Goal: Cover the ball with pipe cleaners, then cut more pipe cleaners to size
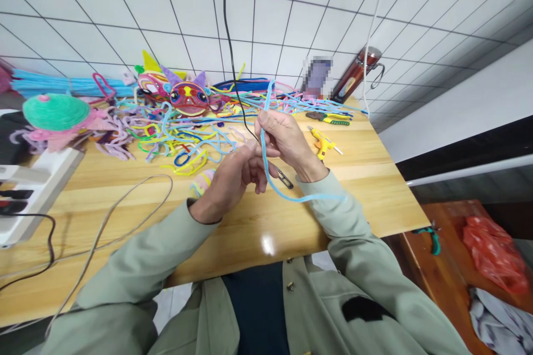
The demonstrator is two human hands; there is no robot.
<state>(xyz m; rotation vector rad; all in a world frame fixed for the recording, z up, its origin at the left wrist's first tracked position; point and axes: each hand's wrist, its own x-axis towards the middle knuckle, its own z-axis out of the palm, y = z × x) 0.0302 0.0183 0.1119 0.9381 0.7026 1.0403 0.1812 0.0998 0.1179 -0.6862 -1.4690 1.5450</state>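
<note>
A light blue pipe cleaner curves down from the fingers of my right hand, which pinches it near its upper part. Its top end stands up above the thumb, and the lower end trails over the right sleeve. Close on the left, my left hand has its fingers curled, their tips right by the pipe cleaner. Whether those fingertips hold anything is hidden. Beneath the hands, a small dark metal clip-like piece lies on the wooden table. A striped fuzzy piece is partly behind my left wrist.
Loose coloured pipe cleaners spread across the back. Fuzzy mask-like figures and a green-and-pink fuzzy piece stand left. Pliers, a yellow glue gun and a flask are right. A power strip and cables lie left.
</note>
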